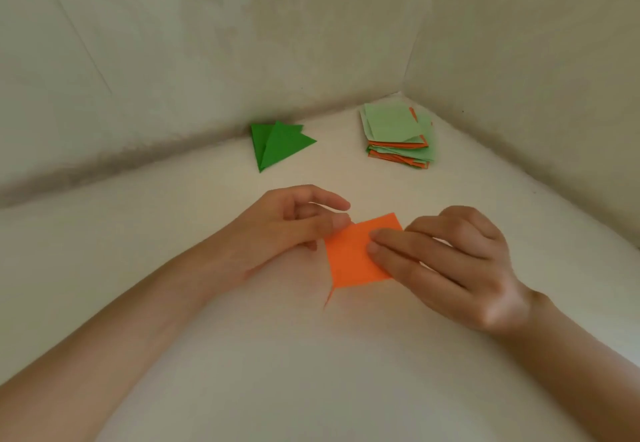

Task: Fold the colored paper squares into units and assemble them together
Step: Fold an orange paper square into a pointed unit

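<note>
The tabletop (311,372) lay bare in front of the person, wide open between the two forearms. Farther back, walls (173,60) closed it in on the far side and the right, meeting in a corner. A stack of paper squares (398,136) sat close to that corner, and green folded units (277,145) lay just before the far wall. Between those two a clear lane ran back to the wall. The left side stood open.
</note>
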Available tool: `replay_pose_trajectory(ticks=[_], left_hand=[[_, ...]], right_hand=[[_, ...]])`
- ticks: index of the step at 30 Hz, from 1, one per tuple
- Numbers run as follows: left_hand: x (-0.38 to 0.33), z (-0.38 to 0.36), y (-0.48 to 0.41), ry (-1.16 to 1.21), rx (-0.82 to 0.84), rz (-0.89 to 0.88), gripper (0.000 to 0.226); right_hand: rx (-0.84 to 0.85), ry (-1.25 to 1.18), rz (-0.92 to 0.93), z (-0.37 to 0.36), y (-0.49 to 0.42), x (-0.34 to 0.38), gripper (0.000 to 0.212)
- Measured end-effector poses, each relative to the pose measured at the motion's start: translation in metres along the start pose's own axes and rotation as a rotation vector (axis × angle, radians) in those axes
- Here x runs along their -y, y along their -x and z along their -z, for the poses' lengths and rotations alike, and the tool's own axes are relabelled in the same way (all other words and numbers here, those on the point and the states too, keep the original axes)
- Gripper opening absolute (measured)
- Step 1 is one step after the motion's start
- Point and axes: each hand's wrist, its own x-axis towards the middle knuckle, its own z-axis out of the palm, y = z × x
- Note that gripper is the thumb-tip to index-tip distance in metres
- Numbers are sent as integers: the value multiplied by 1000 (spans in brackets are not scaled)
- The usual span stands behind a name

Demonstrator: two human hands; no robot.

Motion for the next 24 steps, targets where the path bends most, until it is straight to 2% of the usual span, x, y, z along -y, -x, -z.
replay_pose_trajectory(ticks=[2,5,11,13,17,19,22,24], left_hand=[[-2,1,3,-21,43,10,35],[-7,1,6,2,115,-11,16],[-8,7,4,-183,21,-107,22],[-6,8,3,-221,13,-124,22],[-4,7,2,-273,18,-160,20],[-5,4,2,-282,5,-193,19],[-6,2,3,-264,-24,-224,19],[-6,2,3,-252,-30,-220,20]], right_hand=[[-57,43,21,2,0,0,10],[-57,51,37,3,0,0,10],[194,-107,-70,-5,0,3,14],[265,-274,-233,-10,2,4,18],[418,-770,-717,-7,4,-1,23],[370,-1059,-909,-6,1,0,27],[256,-1365,-1081,-8,-5,2,23],[264,-1413,-1085,-8,-5,1,21]])
